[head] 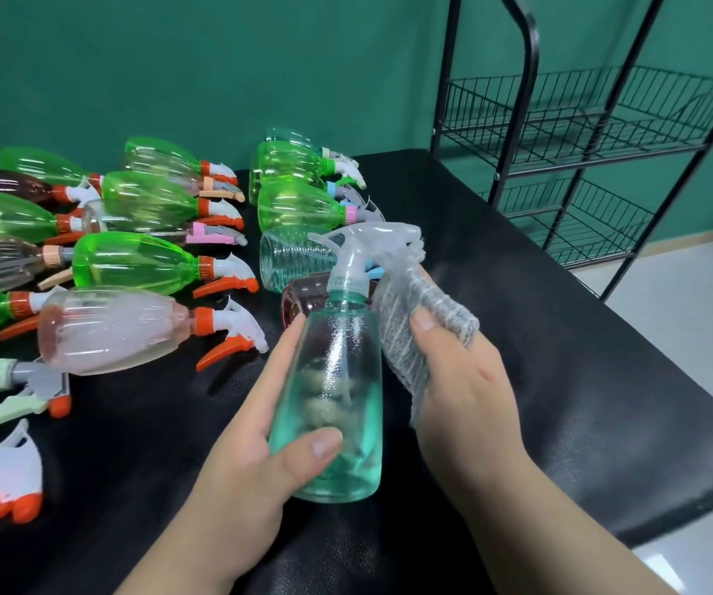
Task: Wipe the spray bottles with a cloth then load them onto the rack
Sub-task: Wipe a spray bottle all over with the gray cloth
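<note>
While the left hand [251, 440] grips it low on the body, thumb across the front and fingers curled behind, the teal spray bottle [337, 397] stands roughly upright above the near middle of the black worktop [560, 380]. Its clear trigger head points left. Just to its right, the right hand [462, 380] pinches a grey-and-white cloth [406, 319] under the thumb. The cloth lies against the bottle's shoulder and seems to reach the trigger head, though blur makes that contact uncertain. Many other spray bottles [140, 268], mostly green with orange triggers, lie on their sides across the left and far worktop. A black wire rack [560, 122] stands beyond the worktop's right edge.
</note>
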